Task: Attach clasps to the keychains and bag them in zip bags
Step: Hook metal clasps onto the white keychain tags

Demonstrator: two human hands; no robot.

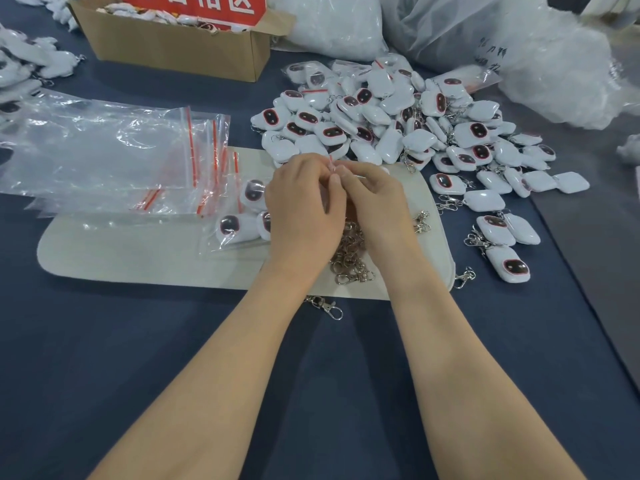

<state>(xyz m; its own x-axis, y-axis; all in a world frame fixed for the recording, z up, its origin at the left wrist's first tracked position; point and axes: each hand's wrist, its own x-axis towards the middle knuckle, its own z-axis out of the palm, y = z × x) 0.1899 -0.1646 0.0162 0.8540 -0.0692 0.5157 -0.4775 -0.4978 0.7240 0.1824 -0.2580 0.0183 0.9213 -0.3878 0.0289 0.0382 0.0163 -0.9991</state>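
My left hand point(304, 206) and my right hand point(375, 202) meet over the grey mat point(138, 258), fingertips pinching the red-striped top of a small zip bag point(333, 167); what is inside the bag is hidden by my hands. Under my wrists lies a heap of metal clasps point(349, 258). Behind my hands spreads a big pile of white keychains with dark red-rimmed faces point(398, 126). Bagged keychains point(242, 220) lie just left of my left hand. A stack of empty zip bags point(114, 157) lies further left.
A cardboard box point(173, 46) with a red sign stands at the back left. Large clear plastic sacks point(485, 36) fill the back right. More white items point(27, 67) sit at the far left edge. A loose clasp point(325, 306) lies on the dark blue tabletop point(104, 341).
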